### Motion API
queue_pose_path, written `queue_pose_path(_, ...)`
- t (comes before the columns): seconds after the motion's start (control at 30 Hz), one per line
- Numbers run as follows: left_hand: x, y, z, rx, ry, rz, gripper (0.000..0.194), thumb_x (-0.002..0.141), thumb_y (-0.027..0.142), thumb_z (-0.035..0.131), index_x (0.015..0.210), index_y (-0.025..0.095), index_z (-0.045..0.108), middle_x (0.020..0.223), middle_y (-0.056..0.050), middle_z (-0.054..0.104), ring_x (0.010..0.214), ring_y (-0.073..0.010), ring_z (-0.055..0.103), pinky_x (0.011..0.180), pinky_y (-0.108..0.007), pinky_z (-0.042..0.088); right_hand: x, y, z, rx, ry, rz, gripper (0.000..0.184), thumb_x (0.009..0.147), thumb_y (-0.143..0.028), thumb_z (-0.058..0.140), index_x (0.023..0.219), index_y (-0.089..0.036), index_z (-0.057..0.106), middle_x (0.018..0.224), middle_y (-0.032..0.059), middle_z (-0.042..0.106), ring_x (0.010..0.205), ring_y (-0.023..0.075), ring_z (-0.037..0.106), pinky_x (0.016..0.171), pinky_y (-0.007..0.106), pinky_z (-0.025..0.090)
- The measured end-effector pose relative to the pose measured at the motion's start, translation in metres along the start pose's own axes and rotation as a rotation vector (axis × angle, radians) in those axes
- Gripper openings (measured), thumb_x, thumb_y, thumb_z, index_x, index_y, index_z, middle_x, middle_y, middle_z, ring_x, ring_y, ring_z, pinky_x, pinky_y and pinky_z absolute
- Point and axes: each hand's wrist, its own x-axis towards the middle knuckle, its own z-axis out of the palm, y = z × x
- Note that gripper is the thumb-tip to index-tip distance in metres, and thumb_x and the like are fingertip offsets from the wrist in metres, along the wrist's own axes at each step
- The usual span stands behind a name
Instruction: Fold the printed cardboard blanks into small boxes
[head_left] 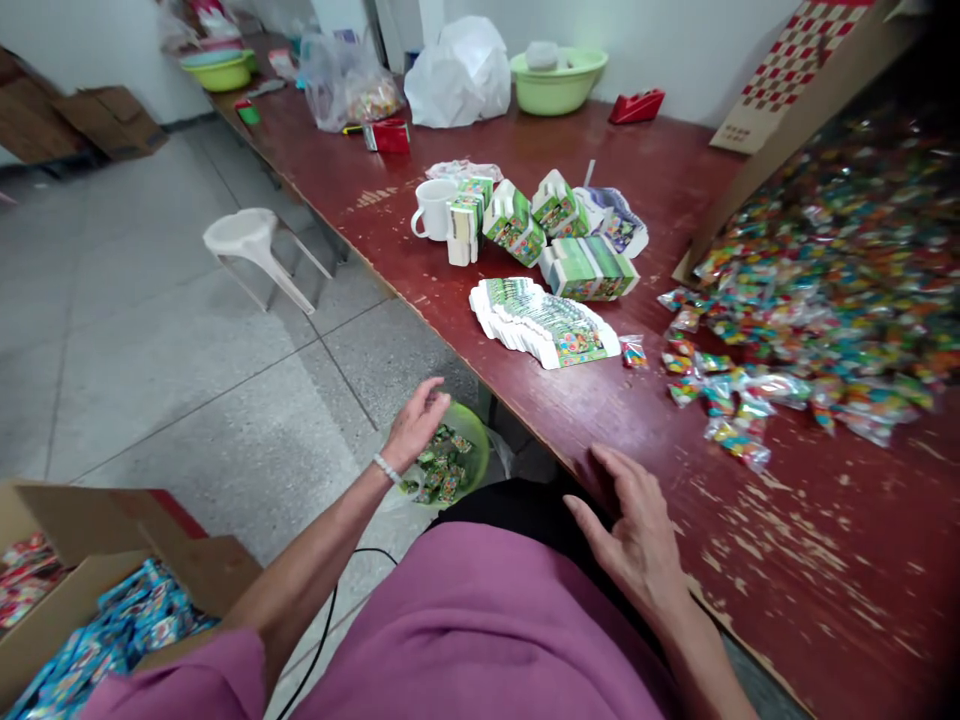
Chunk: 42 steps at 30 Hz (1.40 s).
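Both grips released, the left hand [416,427] hovers over a round green plastic basin [480,455] beside the worn red desk [645,420], the right hand [634,525] at its edge, apart from fanned green-and-white cardboard cartons [551,324] on top.

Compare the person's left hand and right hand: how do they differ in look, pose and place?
The left hand has a pale bracelet at the wrist; the right hand shows none.
The left hand appears over the green basin of small packets; the right hand is at the edge of the red table.
The right hand's thumb stands well apart; the left hand's fingertips sit closer together.
Both are bare and seem to hold nothing.
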Motion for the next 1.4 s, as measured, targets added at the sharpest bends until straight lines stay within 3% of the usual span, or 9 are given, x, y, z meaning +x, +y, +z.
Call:
queue_pose_path(0.07, 0.013, 0.017, 0.005, 0.086, 0.044, 0.102, 0.036, 0.094, 0.032, 0.046, 0.125, 0.019, 0.057, 0.113, -0.008, 0.066, 0.1, -0.0207, 0.061, 0.092, -0.036, 0.047, 0.002, -0.001, 0.002, -0.039, -0.009, 0.016, 0.049, 0.088, -0.045, 0.061, 0.131, -0.023, 0.052, 0.127, 0.0124, 0.061, 0.111, 0.031, 0.057, 0.09, 0.047, 0.045)
queue_pose_path(0.17, 0.038, 0.059, 0.03, 0.217, 0.044, 0.296, 0.031, 0.093, 0.027, 0.048, 0.121, 0.022, 0.061, 0.117, -0.006, 0.065, 0.109, -0.0204, 0.056, 0.101, -0.035, 0.04, 0.005, -0.003, 0.005, -0.071, 0.0, 0.021, 0.041, 0.089, -0.042, 0.061, 0.125, -0.023, 0.056, 0.123, 0.0114, 0.064, 0.106, 0.0305, 0.058, 0.084, 0.045, 0.045)
queue_pose_path(0.27, 0.062, 0.097, 0.062, 0.361, 0.009, 0.459, 0.037, 0.091, 0.034, 0.056, 0.126, 0.022, 0.06, 0.126, -0.008, 0.061, 0.115, -0.0258, 0.05, 0.103, -0.039, 0.036, 0.005, -0.003, 0.006, -0.043, 0.018, -0.002, 0.036, 0.09, -0.035, 0.059, 0.124, -0.022, 0.057, 0.121, 0.0115, 0.064, 0.106, 0.0291, 0.058, 0.086, 0.044, 0.045)
queue_pose_path(0.37, 0.078, 0.117, 0.086, 0.505, 0.009, 0.535, 0.05, 0.087, 0.045, 0.061, 0.131, 0.02, 0.055, 0.13, -0.014, 0.055, 0.116, -0.0328, 0.045, 0.096, -0.046, 0.036, 0.004, -0.003, 0.006, -0.019, 0.023, 0.003, 0.034, 0.09, -0.03, 0.059, 0.123, -0.022, 0.058, 0.121, 0.0111, 0.064, 0.108, 0.0278, 0.058, 0.089, 0.044, 0.044)
queue_pose_path(0.5, 0.09, 0.122, 0.096, 0.66, 0.032, 0.553, 0.047, 0.087, 0.052, 0.058, 0.12, 0.018, 0.06, 0.121, -0.017, 0.054, 0.11, -0.0351, 0.045, 0.087, -0.046, 0.037, 0.005, -0.003, 0.008, -0.013, 0.03, 0.031, 0.033, 0.089, -0.027, 0.06, 0.121, -0.023, 0.059, 0.121, 0.0105, 0.064, 0.108, 0.0272, 0.059, 0.089, 0.043, 0.045)
queue_pose_path(0.83, 0.087, 0.125, 0.093, 0.815, 0.057, 0.58, 0.045, 0.088, 0.054, 0.056, 0.112, 0.016, 0.06, 0.115, -0.017, 0.054, 0.108, -0.0352, 0.045, 0.086, -0.045, 0.035, 0.006, -0.004, 0.007, 0.026, 0.057, 0.044, 0.033, 0.087, -0.022, 0.06, 0.12, -0.022, 0.06, 0.119, 0.0097, 0.065, 0.108, 0.026, 0.059, 0.089, 0.042, 0.045)
queue_pose_path(1.1, 0.084, 0.126, 0.096, 0.788, 0.025, 0.534, 0.037, 0.09, 0.046, 0.058, 0.113, 0.018, 0.057, 0.115, -0.016, 0.054, 0.107, -0.0326, 0.046, 0.087, -0.043, 0.037, 0.008, -0.006, 0.005, 0.065, 0.055, 0.056, 0.032, 0.088, -0.023, 0.058, 0.119, -0.024, 0.059, 0.118, 0.0099, 0.066, 0.107, 0.0269, 0.059, 0.09, 0.043, 0.046)
queue_pose_path(1.4, 0.098, 0.147, 0.088, 0.623, -0.046, 0.429, 0.039, 0.074, 0.035, 0.077, 0.101, 0.015, 0.057, 0.113, -0.017, 0.057, 0.109, -0.0347, 0.049, 0.089, -0.044, 0.039, 0.009, -0.012, 0.004, 0.108, 0.056, 0.096, 0.03, 0.085, -0.02, 0.06, 0.115, -0.024, 0.061, 0.116, 0.0087, 0.066, 0.104, 0.0265, 0.06, 0.087, 0.042, 0.046)
